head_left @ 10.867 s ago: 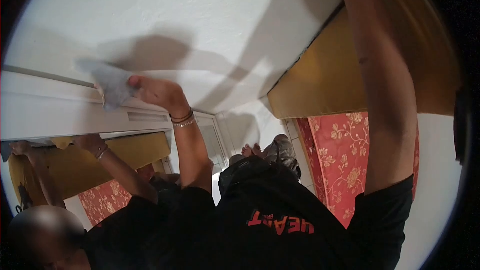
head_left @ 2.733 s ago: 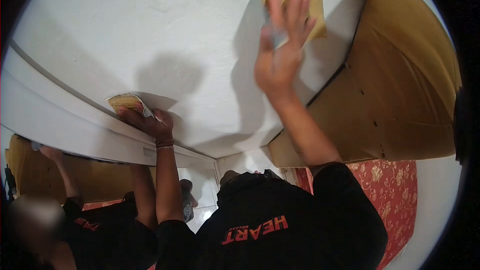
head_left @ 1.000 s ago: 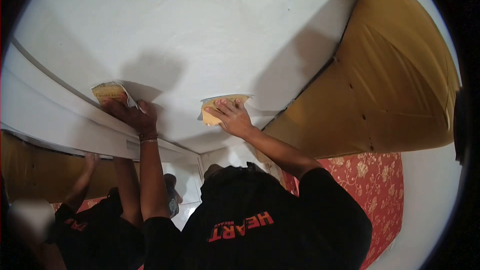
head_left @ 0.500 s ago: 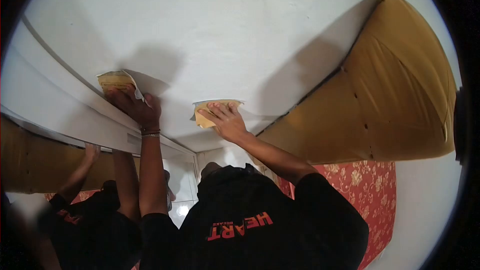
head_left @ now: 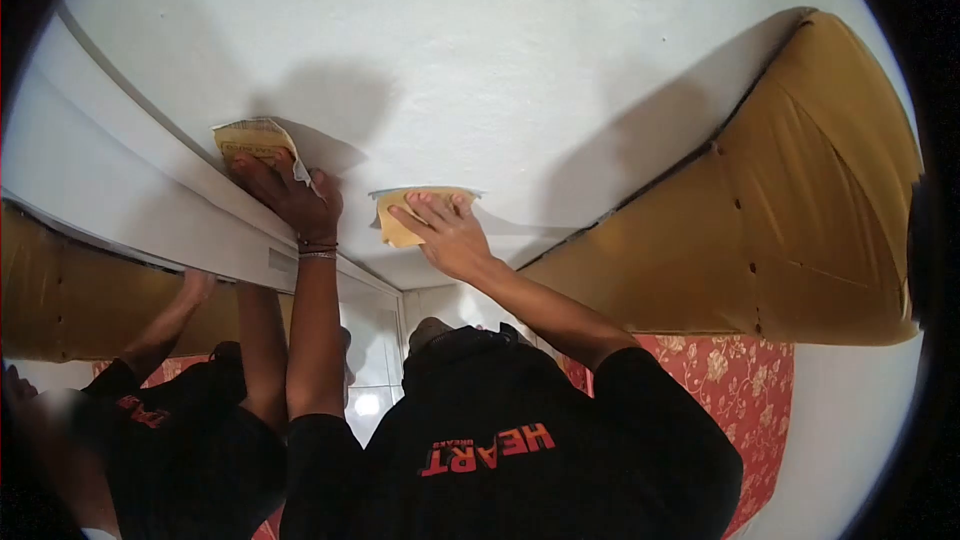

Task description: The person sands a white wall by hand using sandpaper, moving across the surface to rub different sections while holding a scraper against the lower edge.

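Observation:
My left hand (head_left: 285, 185) lies over a piece of yellow sandpaper (head_left: 250, 135) with printing on its back. Its fingers press the sheet to the white surface (head_left: 480, 70), close beside the framed edge on the left. The right hand (head_left: 450, 233) rests on a second piece of yellow sandpaper (head_left: 395, 225), fingers laid across it, also against the white surface. A grey edge shows along the top of that piece. The gritty faces are hidden against the surface.
A mustard-coloured upholstered piece (head_left: 700, 250) with a dark edge stands at the right. Red floral fabric (head_left: 720, 380) shows below it. On the left, a mirror-like panel (head_left: 160, 290) reflects arms and a black shirt.
My right hand and its sandpaper have shifted left and slightly up, nearer the left hand. The left hand stays beside the framed edge. The whole view has tilted a little.

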Demonstrator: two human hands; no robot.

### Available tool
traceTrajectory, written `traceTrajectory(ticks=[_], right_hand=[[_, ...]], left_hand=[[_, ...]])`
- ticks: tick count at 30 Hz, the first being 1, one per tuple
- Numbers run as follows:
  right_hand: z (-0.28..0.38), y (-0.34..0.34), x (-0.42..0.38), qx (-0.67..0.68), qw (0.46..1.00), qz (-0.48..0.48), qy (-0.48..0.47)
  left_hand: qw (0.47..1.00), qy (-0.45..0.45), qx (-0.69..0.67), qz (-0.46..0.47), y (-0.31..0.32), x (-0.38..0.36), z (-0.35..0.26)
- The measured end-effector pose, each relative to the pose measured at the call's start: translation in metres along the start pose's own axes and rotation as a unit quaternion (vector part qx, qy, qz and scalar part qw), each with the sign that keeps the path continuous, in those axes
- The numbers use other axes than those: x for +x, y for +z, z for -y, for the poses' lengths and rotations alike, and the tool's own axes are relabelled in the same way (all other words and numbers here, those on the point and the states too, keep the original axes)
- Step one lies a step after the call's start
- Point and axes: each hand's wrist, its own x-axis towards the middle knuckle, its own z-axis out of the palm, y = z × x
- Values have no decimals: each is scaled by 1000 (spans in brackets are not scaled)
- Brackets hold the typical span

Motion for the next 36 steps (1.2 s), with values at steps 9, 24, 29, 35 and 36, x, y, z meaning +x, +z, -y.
traceTrajectory(ticks=[9,24,29,35,36], right_hand=[[-8,-139,92,12,943,-306,130],[-22,-183,108,16,916,-377,138],[1,-22,16,-36,995,-82,53],[-14,-147,80,-29,968,-221,114],[-22,-178,94,-37,940,-309,140]], left_hand=[[1000,-8,-6,-2,2,-1,0],[998,-44,-36,16,5,-10,6],[997,-55,8,46,-1,-10,5],[996,-52,-65,8,5,-10,7],[999,-27,-9,26,3,-11,8]])
